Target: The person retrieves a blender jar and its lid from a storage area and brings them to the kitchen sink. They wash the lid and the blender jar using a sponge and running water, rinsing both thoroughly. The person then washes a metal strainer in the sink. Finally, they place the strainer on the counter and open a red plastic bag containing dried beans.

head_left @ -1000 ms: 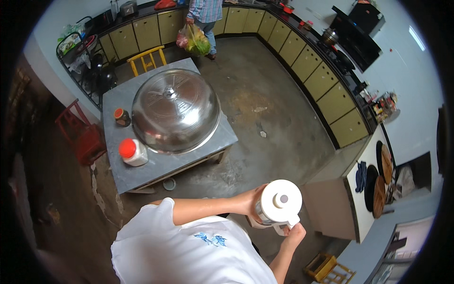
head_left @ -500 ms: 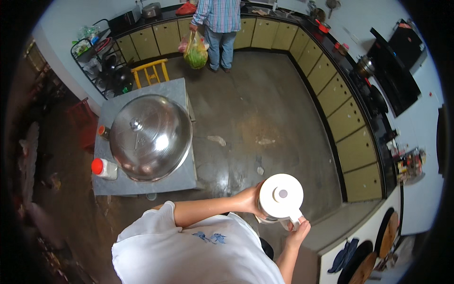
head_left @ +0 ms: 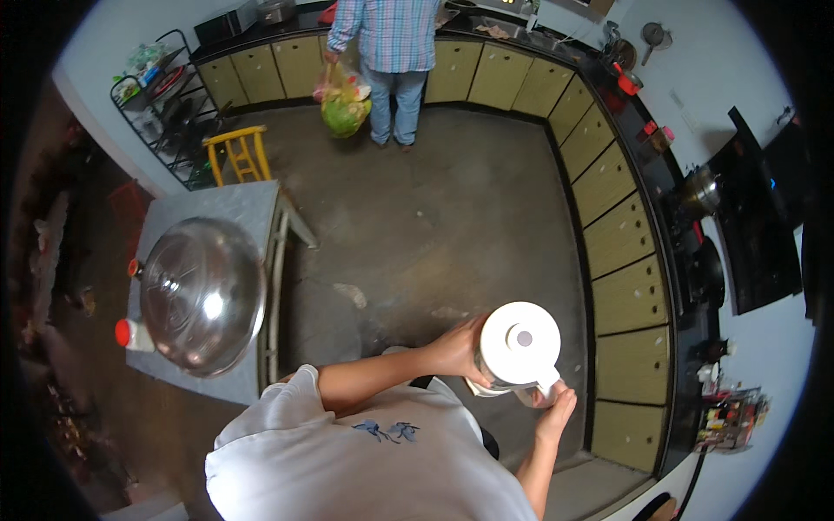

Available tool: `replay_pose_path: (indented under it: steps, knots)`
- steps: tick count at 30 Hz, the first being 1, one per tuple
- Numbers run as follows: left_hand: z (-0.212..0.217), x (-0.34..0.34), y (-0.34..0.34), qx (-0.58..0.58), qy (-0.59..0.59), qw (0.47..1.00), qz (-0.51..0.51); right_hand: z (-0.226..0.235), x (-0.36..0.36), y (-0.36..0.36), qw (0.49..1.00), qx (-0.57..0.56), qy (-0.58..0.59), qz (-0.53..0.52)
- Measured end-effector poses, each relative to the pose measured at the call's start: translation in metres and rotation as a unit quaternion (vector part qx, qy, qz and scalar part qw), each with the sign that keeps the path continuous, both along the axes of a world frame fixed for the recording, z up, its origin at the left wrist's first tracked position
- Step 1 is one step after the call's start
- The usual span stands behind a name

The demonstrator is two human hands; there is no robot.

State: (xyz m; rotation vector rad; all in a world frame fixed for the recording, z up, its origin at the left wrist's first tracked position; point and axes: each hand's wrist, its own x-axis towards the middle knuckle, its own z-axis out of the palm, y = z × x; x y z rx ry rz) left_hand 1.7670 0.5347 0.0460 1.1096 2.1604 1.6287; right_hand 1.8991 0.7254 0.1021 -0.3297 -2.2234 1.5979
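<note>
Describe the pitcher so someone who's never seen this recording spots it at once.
From the white shirt at the picture's lower edge, look up and right to the left hand and right hand. The pitcher is held between them. Its round white lid with a grey central disc sets it apart from the hands and dark floor.

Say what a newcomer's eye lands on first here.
Probably the big shiny metal dome on the grey table at the left. Next, the white lidded jug right of centre, with the left hand around its side and the right hand at its handle. At the top, a person in a plaid shirt holds a plastic bag with something green in it.
</note>
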Motion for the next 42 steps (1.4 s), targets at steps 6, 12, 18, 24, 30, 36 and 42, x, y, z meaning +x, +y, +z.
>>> replay_pose_path:
  steps: [6,12,18,24,30,36,42]
  knots:
    - [0.033,-0.134,0.112,0.008,-0.102,0.994,-0.043,0.007,-0.128,0.123,0.999,0.007,-0.04,-0.011]
    - [0.001,-0.271,0.229,-0.023,-0.047,0.999,0.0,-0.003,-0.283,0.244,0.998,0.025,-0.035,0.051]
    - [0.025,-0.394,0.324,-0.017,-0.123,0.989,0.084,0.009,-0.449,0.347,0.993,-0.007,-0.011,0.121]
    - [0.049,-0.537,0.392,0.012,-0.127,0.984,0.121,0.014,-0.609,0.424,0.982,-0.098,0.016,0.163]
    - [0.031,-0.705,0.464,0.013,-0.069,0.993,0.092,0.003,-0.758,0.504,0.979,-0.095,-0.007,0.181]
    - [0.046,-0.871,0.541,0.01,-0.069,0.997,0.032,0.002,-0.885,0.568,0.988,-0.123,-0.017,0.095]
    - [0.079,-1.01,0.619,0.059,-0.035,0.998,-0.003,0.006,-1.001,0.631,0.997,-0.076,0.012,-0.007]
